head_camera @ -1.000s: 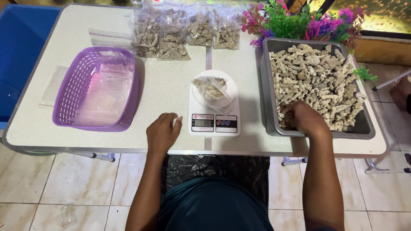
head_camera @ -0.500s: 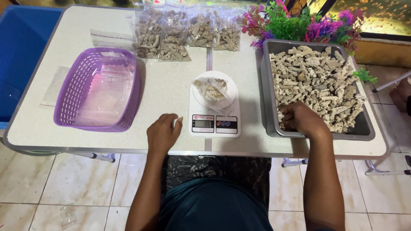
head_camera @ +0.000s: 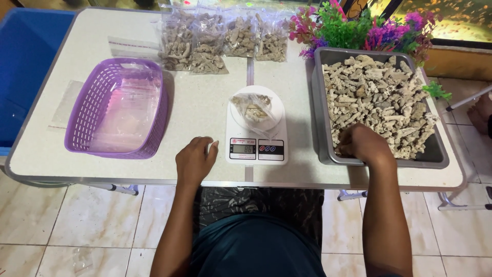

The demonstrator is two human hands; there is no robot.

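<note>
Little has changed: the right hand (head_camera: 361, 143) stays curled among the pale coral pieces (head_camera: 379, 97) in the grey tray (head_camera: 320, 102), whether gripping any, unclear; the left hand (head_camera: 195, 160) still rests loosely closed on the surface (head_camera: 200, 107) beside the scale (head_camera: 256, 138).

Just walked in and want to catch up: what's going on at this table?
A person is at a white table. Their right hand is in a grey tray of pale coral-like pieces. Their left hand rests on the table beside a white scale, which carries a clear bag holding a few pieces. Filled bags lie at the far edge, and a purple basket with clear plastic in it sits to the left.
</note>
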